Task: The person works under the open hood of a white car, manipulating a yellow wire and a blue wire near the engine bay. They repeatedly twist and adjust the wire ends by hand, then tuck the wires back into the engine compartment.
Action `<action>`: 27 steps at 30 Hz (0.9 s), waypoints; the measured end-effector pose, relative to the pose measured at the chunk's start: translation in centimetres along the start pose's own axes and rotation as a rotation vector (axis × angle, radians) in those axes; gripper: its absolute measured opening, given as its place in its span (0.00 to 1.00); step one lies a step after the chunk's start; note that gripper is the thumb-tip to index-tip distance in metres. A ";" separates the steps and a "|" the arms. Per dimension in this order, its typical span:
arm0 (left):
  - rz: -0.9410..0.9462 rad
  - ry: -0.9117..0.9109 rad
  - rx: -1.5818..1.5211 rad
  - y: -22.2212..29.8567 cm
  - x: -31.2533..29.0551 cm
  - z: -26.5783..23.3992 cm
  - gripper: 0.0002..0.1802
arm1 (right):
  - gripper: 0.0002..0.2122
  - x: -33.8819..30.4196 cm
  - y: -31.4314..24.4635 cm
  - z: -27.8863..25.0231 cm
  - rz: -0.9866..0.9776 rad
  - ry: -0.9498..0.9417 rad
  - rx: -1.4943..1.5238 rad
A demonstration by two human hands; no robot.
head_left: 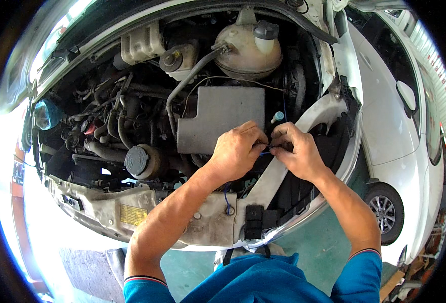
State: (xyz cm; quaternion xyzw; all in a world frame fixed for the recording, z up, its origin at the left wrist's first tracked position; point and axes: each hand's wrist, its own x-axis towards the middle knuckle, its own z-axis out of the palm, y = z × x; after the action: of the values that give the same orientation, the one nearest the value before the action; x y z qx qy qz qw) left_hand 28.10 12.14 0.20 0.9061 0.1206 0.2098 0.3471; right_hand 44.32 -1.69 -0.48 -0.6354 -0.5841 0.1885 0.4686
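Over the engine bay of a car, my left hand [237, 150] and my right hand [298, 151] meet fingertip to fingertip. Both are closed in a pinch on a thin wire, whose end is mostly hidden by the fingers. A bit of blue shows just under the fingertips, and a blue wire [226, 194] hangs below my left wrist to the front panel. Behind my left hand lies a flat grey cover [228, 113]. Close above my right hand stands a small light-blue cap [278, 116].
A round tank [248, 50] with a black cap and a hose [192, 76] sit at the back. Hoses fill the left side, beside a grey round cap [136, 160]. A pale diagonal bar [268, 184] runs beneath my hands. Another white car [400, 126] stands at the right.
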 end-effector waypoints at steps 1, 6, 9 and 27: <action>-0.020 -0.029 -0.046 -0.2 0.0 -0.1 0.09 | 0.15 0.1 -0.1 -0.1 0.006 -0.008 0.001; -0.083 -0.102 -0.263 -1.1 0.3 -0.8 0.12 | 0.14 0.3 0.3 -0.4 0.034 -0.032 0.038; -0.061 -0.036 -0.211 -0.5 0.2 -1.4 0.14 | 0.15 0.5 0.0 -0.5 0.053 -0.033 0.044; 0.041 0.120 -0.084 -1.2 0.0 -1.5 0.07 | 0.11 0.9 -0.3 -0.2 -0.154 0.002 -0.139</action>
State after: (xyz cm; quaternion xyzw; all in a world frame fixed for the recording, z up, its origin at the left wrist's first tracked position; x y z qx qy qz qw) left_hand 27.33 13.87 0.40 0.8787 0.1137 0.2756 0.3728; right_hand 44.54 -0.94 0.14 -0.6196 -0.6426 0.1102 0.4371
